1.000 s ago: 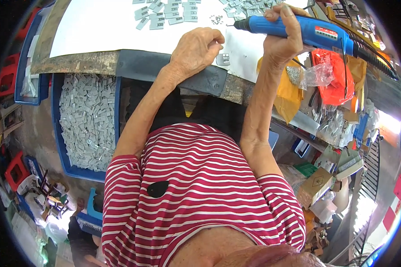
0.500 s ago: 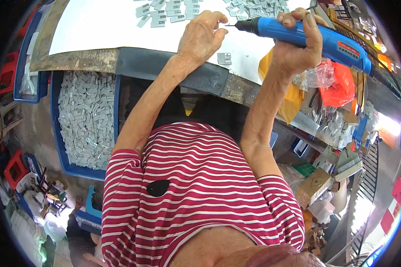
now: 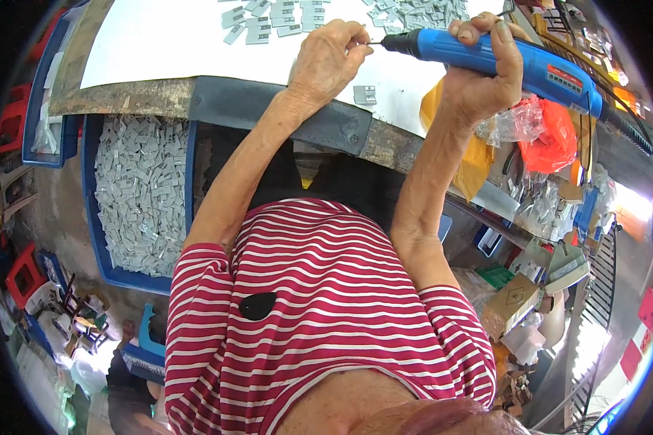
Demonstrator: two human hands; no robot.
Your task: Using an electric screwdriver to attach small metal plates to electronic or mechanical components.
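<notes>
I log 1 right hand [image 3: 480,90] gripping 1 blue screwdriver [image 3: 446,48]; 1 left hand [image 3: 323,64], pinched, contents unclear, moved up from near 1 gray piece [image 3: 363,95] to the bit [image 3: 376,43].

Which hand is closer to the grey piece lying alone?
Left. The left hand is close by, up and left of the lone grey piece; the right hand, holding the blue tool, is farther away, to its right.
</notes>
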